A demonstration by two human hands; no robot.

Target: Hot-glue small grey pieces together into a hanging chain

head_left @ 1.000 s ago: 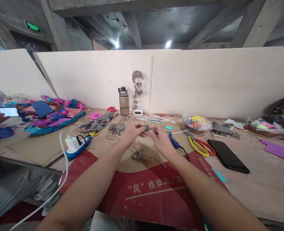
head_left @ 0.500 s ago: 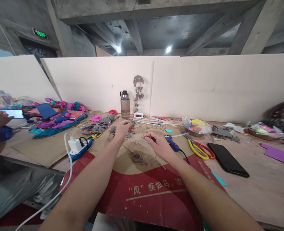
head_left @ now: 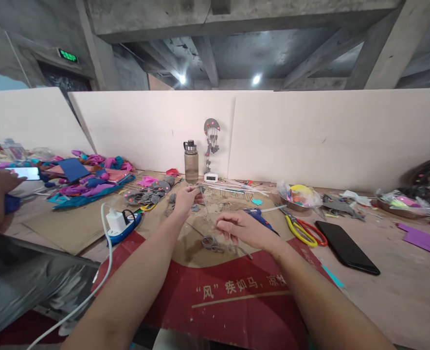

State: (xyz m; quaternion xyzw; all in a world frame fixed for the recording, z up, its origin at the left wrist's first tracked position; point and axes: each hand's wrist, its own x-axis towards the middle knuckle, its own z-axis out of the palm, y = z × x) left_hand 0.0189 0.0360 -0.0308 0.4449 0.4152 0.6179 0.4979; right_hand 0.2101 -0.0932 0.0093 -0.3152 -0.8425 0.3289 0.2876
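Note:
My left hand (head_left: 188,199) is closed in a pinch on a small grey felt piece (head_left: 201,187), mostly hidden by the fingers. From it a thin thread (head_left: 207,210) slants down to my right hand (head_left: 237,226), whose thumb and fingertips are pinched on the thread. Beneath my right hand, a loose coil of grey cord (head_left: 209,243) lies on the cardboard sheet (head_left: 251,311). A blue glue gun (head_left: 261,218) rests just beyond my right hand. More grey felt pieces (head_left: 149,194) are heaped to the left of my left hand.
A bottle (head_left: 191,163), white clock (head_left: 210,178) and grey hanging ornament (head_left: 212,125) stand at the back panel. Yellow- and red-handled cutters (head_left: 304,231) and a black phone (head_left: 346,247) lie right. A power strip (head_left: 125,229) sits left, near another person's hand (head_left: 1,182).
My right hand has moved down and slightly toward me, drawing the thread out between the hands. My left hand stays nearly in place. The view has shifted slightly.

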